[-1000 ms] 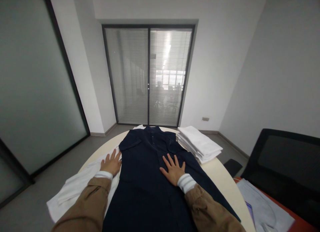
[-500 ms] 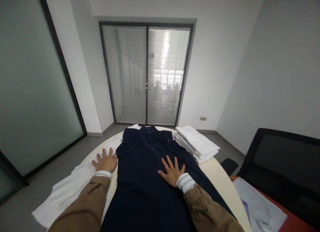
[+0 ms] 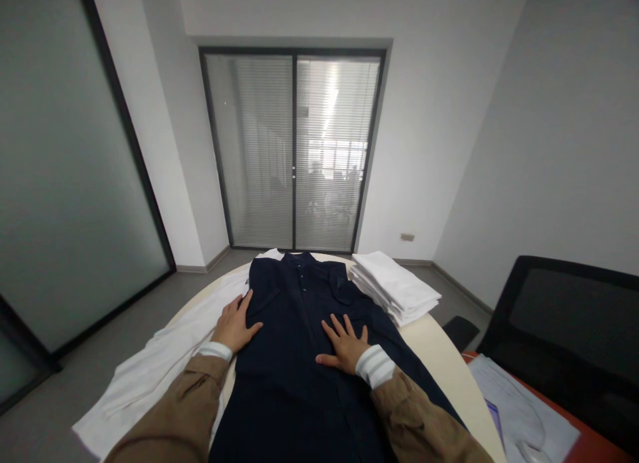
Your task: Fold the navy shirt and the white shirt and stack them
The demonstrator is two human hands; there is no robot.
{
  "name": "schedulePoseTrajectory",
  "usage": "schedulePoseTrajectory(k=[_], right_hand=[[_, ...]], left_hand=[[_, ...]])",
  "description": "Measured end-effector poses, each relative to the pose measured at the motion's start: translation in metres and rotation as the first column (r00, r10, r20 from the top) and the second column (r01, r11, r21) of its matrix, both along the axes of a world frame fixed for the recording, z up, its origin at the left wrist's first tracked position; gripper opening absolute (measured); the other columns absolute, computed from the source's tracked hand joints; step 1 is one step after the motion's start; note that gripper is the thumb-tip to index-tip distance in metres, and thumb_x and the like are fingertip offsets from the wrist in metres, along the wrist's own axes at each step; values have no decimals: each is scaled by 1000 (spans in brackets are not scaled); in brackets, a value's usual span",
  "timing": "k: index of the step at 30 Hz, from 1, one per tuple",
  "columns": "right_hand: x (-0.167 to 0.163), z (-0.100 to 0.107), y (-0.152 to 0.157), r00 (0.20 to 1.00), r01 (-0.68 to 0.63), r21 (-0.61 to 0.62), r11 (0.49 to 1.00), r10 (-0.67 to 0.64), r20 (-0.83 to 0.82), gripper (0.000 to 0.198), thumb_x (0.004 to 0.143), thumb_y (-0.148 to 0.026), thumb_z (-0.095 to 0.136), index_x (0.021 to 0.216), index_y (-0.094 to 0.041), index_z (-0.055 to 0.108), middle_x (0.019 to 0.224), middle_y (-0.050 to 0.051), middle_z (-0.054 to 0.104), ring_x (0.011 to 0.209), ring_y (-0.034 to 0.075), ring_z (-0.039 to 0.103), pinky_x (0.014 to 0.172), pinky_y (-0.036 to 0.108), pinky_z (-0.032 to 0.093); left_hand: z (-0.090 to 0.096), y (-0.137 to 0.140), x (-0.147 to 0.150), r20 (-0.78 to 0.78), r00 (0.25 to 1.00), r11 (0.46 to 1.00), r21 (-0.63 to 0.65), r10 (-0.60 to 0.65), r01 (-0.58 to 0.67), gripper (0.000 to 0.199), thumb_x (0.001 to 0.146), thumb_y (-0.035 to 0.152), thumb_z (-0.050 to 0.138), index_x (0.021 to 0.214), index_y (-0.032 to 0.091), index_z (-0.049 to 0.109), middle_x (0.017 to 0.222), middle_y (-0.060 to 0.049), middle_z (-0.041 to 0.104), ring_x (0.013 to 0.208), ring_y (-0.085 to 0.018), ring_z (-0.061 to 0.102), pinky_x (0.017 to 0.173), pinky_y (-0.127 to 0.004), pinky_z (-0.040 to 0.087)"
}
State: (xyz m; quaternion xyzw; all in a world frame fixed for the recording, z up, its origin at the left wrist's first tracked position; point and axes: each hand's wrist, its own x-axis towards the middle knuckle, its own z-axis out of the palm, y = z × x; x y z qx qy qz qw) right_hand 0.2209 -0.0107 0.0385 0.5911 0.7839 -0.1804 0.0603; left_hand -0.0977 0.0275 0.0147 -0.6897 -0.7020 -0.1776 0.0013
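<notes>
A dark navy garment [image 3: 294, 363] with a collar and a buttoned placket lies spread over the round table [image 3: 429, 340], its collar at the far edge. My left hand [image 3: 235, 323] touches its left edge, the thumb stretched over the navy cloth and the fingers apart. My right hand [image 3: 345, 343] rests flat on the middle right of the garment with fingers spread. Beneath and to the left, a white garment [image 3: 150, 363] hangs partly over the table's left edge. Neither hand grips anything.
A stack of folded white cloth [image 3: 394, 287] sits at the table's far right. On the right stand a black mesh-backed chair [image 3: 574, 330] and a red surface [image 3: 596, 450] bearing papers [image 3: 519, 396]. A glass door with blinds [image 3: 294, 150] is in the far wall.
My left hand has shifted right and nearer, its thumb now on the navy cloth. The garment's left shoulder edge lies slightly farther right. My right hand stays almost in place.
</notes>
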Motion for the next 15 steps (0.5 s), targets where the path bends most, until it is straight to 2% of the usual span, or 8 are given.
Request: schedulePoseTrajectory(k=[3,5,7,9,13,15], right_hand=[[-2,13,-1,994,-95,50,994,98,-54,97,75,-68,58,153,-33,12,161,6,-4,145,39,-7,105,75,6],[-6,23,-4,968,-210,97,973,221,-119,90,77,-53,65,152,-36,19,162,5,3,147,35,-1,110,68,9],[-14,32,-12,909,-358,116,926,375,-182,77,80,-45,65,148,-39,29,161,3,13,147,32,6,112,64,9],[-24,39,-26,833,-490,92,867,497,-242,72,80,-52,64,144,-42,36,160,3,17,146,35,8,111,67,6],[-44,39,-56,718,-635,71,769,622,-313,105,59,-62,79,148,-44,24,161,7,7,145,41,1,107,71,-2],[-50,33,-67,691,-670,53,740,649,-319,107,60,-61,80,148,-46,22,161,7,4,144,42,-1,106,73,-2]], left_hand=[[-5,-2,2,-88,990,990,-101,-106,97,85,75,54,66,149,24,34,158,-13,22,143,-37,22,114,-45,26],[-9,-3,4,-113,983,979,-157,-146,128,73,79,57,60,144,27,43,160,-10,16,145,-37,13,115,-48,22],[-13,-2,5,-124,981,971,-205,-152,124,65,85,59,52,143,29,45,160,-9,14,146,-37,7,115,-50,21],[-16,-1,6,-131,980,962,-248,-148,112,63,90,58,45,146,30,39,160,-10,15,146,-36,4,114,-50,21],[-21,3,8,-160,976,961,-257,-149,104,58,97,50,35,150,29,27,160,-11,15,146,-34,5,114,-49,21],[-24,5,8,-182,972,968,-227,-147,104,56,98,47,34,151,27,28,159,-12,15,146,-33,6,114,-49,23]])
